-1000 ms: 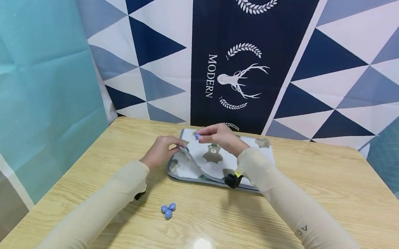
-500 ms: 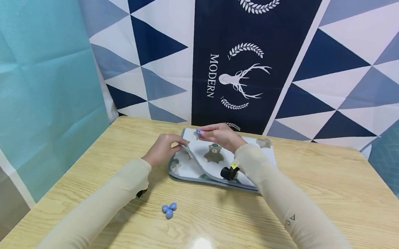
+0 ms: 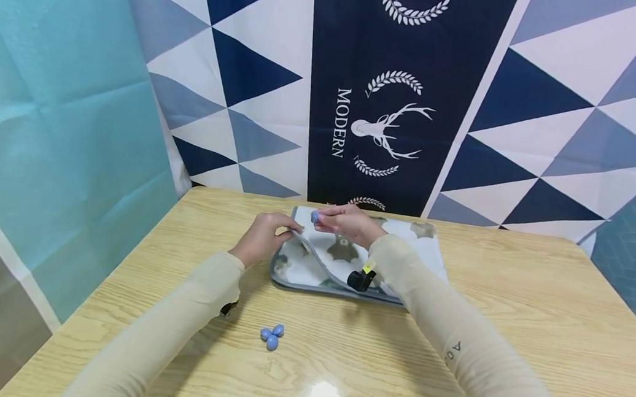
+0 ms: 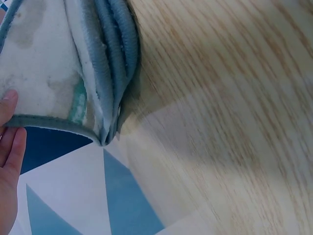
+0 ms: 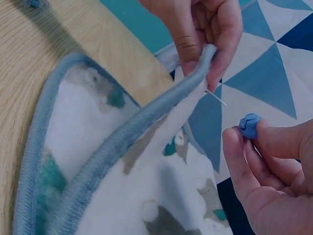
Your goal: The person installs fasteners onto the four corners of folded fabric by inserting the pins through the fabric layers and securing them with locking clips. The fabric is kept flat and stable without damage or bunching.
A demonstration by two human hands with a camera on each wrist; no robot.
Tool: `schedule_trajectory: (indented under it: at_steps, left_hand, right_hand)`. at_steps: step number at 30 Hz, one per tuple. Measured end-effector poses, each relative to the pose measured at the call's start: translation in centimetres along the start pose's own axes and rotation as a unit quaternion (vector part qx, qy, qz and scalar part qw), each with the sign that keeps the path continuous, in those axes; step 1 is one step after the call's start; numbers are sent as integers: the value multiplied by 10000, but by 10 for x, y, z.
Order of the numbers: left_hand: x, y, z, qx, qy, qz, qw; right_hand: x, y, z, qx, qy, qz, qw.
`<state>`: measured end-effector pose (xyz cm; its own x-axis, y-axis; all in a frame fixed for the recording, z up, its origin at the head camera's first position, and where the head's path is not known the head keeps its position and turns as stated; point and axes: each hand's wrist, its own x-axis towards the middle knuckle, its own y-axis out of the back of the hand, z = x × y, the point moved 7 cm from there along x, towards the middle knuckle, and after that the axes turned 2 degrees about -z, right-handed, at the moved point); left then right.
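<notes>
A folded white pad (image 3: 290, 273) with a bear print and grey-blue binding lies near the table's far edge. My left hand (image 3: 262, 237) pinches its upper layer near a corner between thumb and fingers and lifts it off the layers below. In the right wrist view a thin pale pin (image 5: 217, 98) sticks out of the cloth beside the left fingertips. My right hand (image 3: 346, 225) pinches a small rounded blue piece (image 5: 250, 126) with a curved groove on its face, held above the pad and apart from the pin. Part of the pad is hidden under the right arm.
Three similar blue pieces (image 3: 272, 343) lie clustered on the wooden table (image 3: 362, 361), nearer the body. A patterned curtain (image 3: 267, 127) hangs right behind the table, with a teal sheet (image 3: 73, 132) on the left. A small black camera (image 3: 361, 280) sits under the right wrist.
The right hand has turned and shifted slightly, so the blue piece in its fingers faces another way. The left hand keeps its pinch on the lifted corner.
</notes>
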<state>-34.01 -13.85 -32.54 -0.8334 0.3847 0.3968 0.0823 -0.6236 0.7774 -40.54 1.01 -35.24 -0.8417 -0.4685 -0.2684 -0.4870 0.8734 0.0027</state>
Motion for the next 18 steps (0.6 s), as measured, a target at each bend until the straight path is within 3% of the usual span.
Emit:
schedule_trajectory:
  at_steps: [11,18]
  left_hand:
    - [2,2,4,-12,-184,54,9998]
    - [4,0,2,-4,-230,36,9997]
  right_hand:
    - [7,-3,8,-113,-63,51,9999]
    - [8,-5,12,90,-157,49,9998]
